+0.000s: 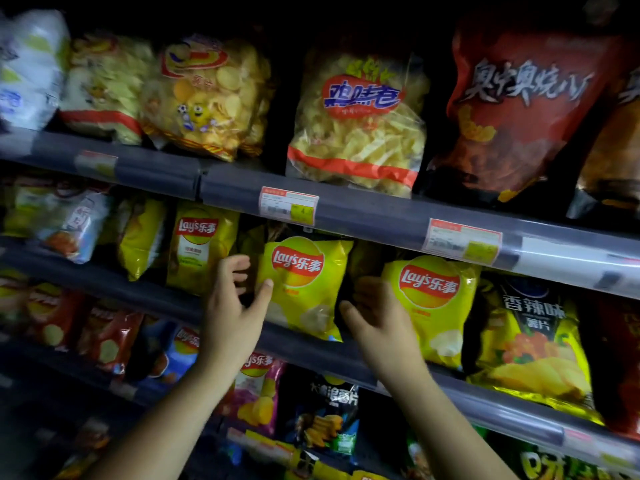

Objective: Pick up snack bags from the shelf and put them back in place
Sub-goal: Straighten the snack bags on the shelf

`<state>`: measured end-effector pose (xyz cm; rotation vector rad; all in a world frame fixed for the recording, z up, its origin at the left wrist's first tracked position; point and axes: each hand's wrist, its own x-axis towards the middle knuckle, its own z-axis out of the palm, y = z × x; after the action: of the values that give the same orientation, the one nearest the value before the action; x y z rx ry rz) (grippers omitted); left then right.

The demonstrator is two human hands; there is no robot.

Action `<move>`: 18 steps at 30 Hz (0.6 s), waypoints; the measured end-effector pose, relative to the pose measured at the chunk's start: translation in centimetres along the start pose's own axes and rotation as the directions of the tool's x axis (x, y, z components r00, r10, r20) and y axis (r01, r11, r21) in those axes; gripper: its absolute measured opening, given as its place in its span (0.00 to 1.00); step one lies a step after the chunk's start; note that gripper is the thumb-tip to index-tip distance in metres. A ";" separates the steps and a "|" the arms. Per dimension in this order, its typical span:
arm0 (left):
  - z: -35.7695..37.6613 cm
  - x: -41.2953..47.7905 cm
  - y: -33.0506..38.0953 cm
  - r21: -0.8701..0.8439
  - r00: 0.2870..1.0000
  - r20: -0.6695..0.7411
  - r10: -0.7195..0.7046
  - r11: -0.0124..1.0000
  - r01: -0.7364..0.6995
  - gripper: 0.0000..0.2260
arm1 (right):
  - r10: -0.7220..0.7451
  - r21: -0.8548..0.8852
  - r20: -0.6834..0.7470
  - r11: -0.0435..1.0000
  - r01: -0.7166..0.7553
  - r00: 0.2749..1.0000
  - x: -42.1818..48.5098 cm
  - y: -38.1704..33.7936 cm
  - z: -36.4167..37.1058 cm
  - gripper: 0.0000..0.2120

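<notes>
A yellow Lay's bag stands upright on the middle shelf. My left hand is at the bag's left edge, with the thumb pressed on its front and the fingers curled around behind the edge. My right hand hovers at the dark gap to the bag's right, fingers spread. Its thumb is just beside the bag's right edge, and its fingers lie over the left edge of a second yellow Lay's bag. Nothing is held in the right hand.
The upper shelf rail with price tags runs just above the bags. More Lay's bags stand to the left, a yellow-black chip bag to the right. Large chip bags fill the top shelf, and other bags the shelf below.
</notes>
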<state>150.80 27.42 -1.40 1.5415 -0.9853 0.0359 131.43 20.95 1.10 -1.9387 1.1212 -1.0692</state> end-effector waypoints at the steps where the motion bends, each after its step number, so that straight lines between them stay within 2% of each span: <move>1: 0.1 0.7 -0.6 -0.001 0.996 0.054 -0.074 0.997 0.074 0.22 | 0.032 -0.027 0.058 0.999 -0.031 0.998 0.7 -0.4 1.4 0.20; 2: 0.4 1.3 -1.0 -0.005 0.979 0.133 -0.152 0.988 0.154 0.27 | 0.092 -0.023 0.111 0.996 -0.090 0.989 1.4 -0.8 2.5 0.22; 4: 0.8 2.2 -1.6 0.001 0.929 0.275 -0.247 0.967 0.257 0.33 | 0.182 0.096 0.170 0.975 -0.200 0.968 2.4 -0.9 4.2 0.26; 8: 0.7 3.1 -1.8 -0.013 0.918 0.343 -0.198 0.977 0.215 0.27 | 0.169 0.259 0.102 0.947 -0.191 0.980 3.2 -0.8 5.0 0.37; 10: -0.1 3.5 -1.5 -0.089 0.912 0.366 -0.188 0.968 0.235 0.29 | 0.179 0.314 0.104 0.927 -0.203 0.978 2.5 -1.9 4.3 0.32; 13: -1.5 3.2 -0.2 -0.187 0.870 0.443 -0.216 0.927 0.325 0.32 | 0.167 0.402 0.201 0.885 -0.237 0.965 1.5 -2.3 3.1 0.16; 14: -1.9 2.8 0.3 -0.223 0.850 0.480 -0.216 0.908 0.356 0.31 | 0.152 0.422 0.236 0.874 -0.242 0.960 1.1 -2.3 2.7 0.16; 18: -2.6 0.9 0.9 -0.361 0.775 0.603 -0.188 0.802 0.475 0.19 | 0.155 0.500 0.289 0.817 -0.287 0.945 -0.7 -1.5 1.6 0.27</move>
<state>152.12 29.21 0.45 1.2301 -1.0174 -0.9110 133.16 22.44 1.39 -1.4002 0.7815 -0.8756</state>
